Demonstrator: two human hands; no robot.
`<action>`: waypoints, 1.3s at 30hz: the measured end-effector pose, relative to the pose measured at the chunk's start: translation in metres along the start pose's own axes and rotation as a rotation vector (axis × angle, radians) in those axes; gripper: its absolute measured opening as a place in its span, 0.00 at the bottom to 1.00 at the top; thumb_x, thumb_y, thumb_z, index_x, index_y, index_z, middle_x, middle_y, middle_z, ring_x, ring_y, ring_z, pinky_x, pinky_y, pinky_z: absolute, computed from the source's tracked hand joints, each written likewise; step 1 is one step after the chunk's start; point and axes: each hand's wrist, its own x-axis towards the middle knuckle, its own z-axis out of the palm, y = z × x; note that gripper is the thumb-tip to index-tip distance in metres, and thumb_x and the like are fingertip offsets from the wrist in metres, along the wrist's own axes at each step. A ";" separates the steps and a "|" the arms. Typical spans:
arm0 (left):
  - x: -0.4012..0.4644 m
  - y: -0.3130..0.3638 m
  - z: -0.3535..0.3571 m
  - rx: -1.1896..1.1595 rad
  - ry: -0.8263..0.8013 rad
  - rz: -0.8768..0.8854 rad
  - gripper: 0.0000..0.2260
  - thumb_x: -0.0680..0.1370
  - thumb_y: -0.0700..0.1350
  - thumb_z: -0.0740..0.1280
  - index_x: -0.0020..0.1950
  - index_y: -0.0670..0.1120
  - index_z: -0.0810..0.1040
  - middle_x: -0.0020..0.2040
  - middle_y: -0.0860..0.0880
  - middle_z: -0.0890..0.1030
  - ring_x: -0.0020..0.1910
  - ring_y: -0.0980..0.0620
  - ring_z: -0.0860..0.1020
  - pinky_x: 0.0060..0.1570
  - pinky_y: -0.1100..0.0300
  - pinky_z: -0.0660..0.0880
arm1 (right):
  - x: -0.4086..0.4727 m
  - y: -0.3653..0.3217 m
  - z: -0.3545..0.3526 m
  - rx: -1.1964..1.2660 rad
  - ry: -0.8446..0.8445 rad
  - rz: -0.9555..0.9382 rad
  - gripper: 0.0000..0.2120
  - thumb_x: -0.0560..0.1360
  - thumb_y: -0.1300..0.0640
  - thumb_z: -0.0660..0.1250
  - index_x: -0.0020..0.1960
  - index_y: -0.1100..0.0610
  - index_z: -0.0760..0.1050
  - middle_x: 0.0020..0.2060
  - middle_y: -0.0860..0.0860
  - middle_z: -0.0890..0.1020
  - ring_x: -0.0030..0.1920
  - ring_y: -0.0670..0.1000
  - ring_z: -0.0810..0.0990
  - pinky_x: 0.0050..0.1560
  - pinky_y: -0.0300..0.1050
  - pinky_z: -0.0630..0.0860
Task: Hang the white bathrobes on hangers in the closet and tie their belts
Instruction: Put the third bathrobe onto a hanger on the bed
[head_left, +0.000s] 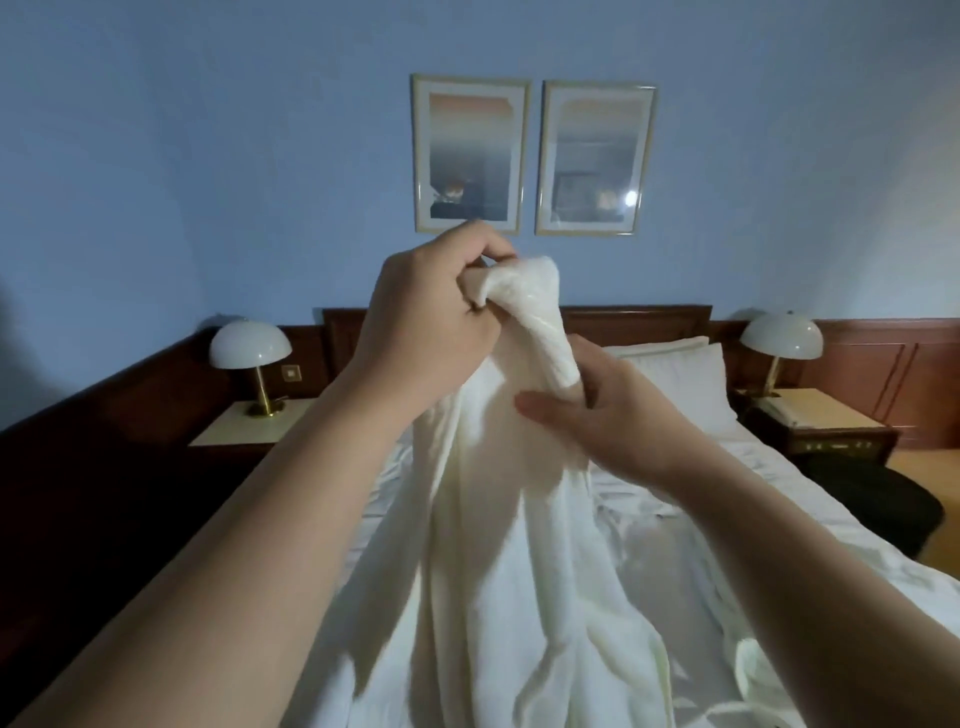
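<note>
A white bathrobe (493, 545) hangs in front of me over the bed, lifted by its top. My left hand (426, 317) is closed around a bunched fold at the robe's highest point. Lower and to the right, my right hand (613, 410) pinches a rolled strip of the same cloth between thumb and fingers. The robe's lower part drapes down onto the bed. A thin belt end (748, 670) trails at the bottom right. No hanger or closet is in view.
A bed (779, 483) with rumpled white sheets and pillows (691, 374) lies ahead. Nightstands with dome lamps (250, 348) (781, 338) flank it. Two framed pictures (470, 156) hang on the blue wall. A dark object (883, 509) sits on the floor at right.
</note>
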 end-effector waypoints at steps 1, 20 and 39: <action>0.001 -0.001 0.000 0.023 -0.020 0.004 0.13 0.70 0.35 0.66 0.49 0.48 0.82 0.41 0.55 0.83 0.41 0.53 0.79 0.39 0.58 0.75 | 0.004 -0.004 -0.002 -0.048 0.000 -0.015 0.07 0.77 0.55 0.74 0.50 0.44 0.78 0.40 0.36 0.84 0.40 0.36 0.82 0.41 0.34 0.78; -0.152 -0.055 0.022 0.210 0.040 -0.655 0.16 0.75 0.34 0.64 0.56 0.52 0.81 0.50 0.54 0.83 0.50 0.52 0.80 0.50 0.55 0.76 | -0.049 0.177 -0.017 -0.801 -0.170 0.313 0.09 0.76 0.42 0.66 0.53 0.45 0.75 0.49 0.50 0.83 0.50 0.56 0.82 0.46 0.47 0.74; -0.199 0.006 0.039 -0.111 -0.512 -0.789 0.35 0.68 0.71 0.75 0.71 0.64 0.68 0.65 0.63 0.76 0.62 0.65 0.75 0.64 0.56 0.75 | -0.016 0.017 0.024 -0.490 -0.191 -0.022 0.01 0.72 0.56 0.70 0.42 0.52 0.81 0.39 0.48 0.83 0.41 0.48 0.81 0.41 0.45 0.79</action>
